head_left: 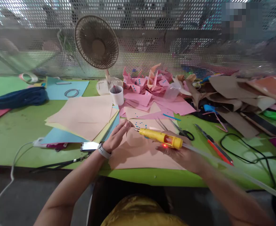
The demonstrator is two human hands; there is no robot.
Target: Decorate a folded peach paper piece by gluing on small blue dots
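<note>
Fingers of the right hand [178, 157] are closed around a yellow tool [160, 136], its metal tip pointing left, just beside the left hand [119, 135]. That hand rests on peach paper [130, 158], fingers together; whether they pinch anything I cannot tell. On the wearer's side of both hands, the paper ends near the front edge of the green tabletop [155, 177]. Bare green runs from the right forearm to a red cutter [214, 146]; stacked sheets [81, 110] border the left hand's outer side.

Head-worn view, facing forward, down over table [22, 125]
</note>
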